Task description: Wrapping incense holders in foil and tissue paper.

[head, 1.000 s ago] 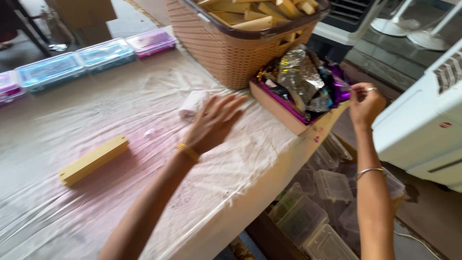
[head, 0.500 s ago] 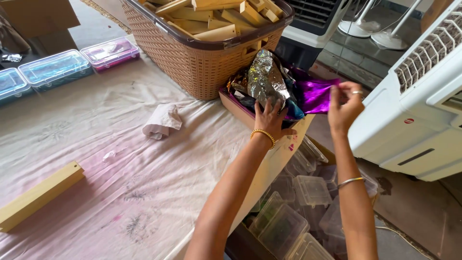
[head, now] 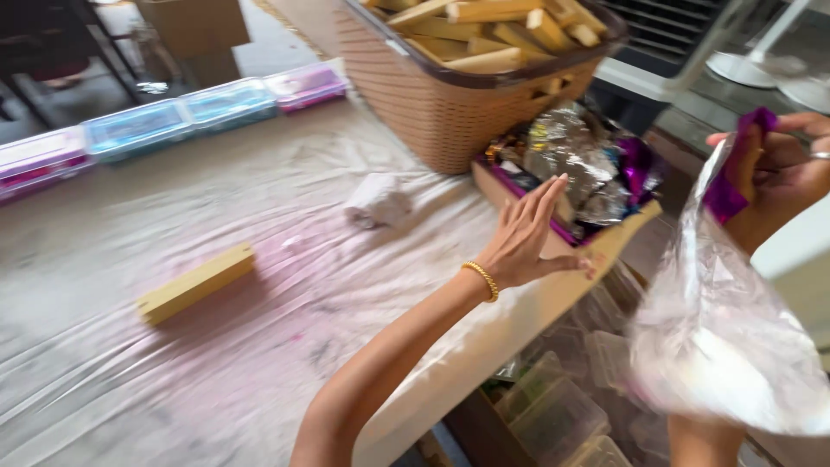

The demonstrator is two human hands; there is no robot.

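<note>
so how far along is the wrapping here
Done: nothing looks wrapped. In hand: the right hand holds up a clear wrapper with a purple edge; the left hand is open and empty. Left: one yellow bar lies bare on the table, and the basket is full of bars.

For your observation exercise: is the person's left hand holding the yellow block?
No: the left hand is open in the air, while the yellow block lies apart on the table.

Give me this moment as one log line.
left hand: open, empty, above table edge | right hand: holds clear bag with purple wrapper | near: wrapper box, basket
</note>
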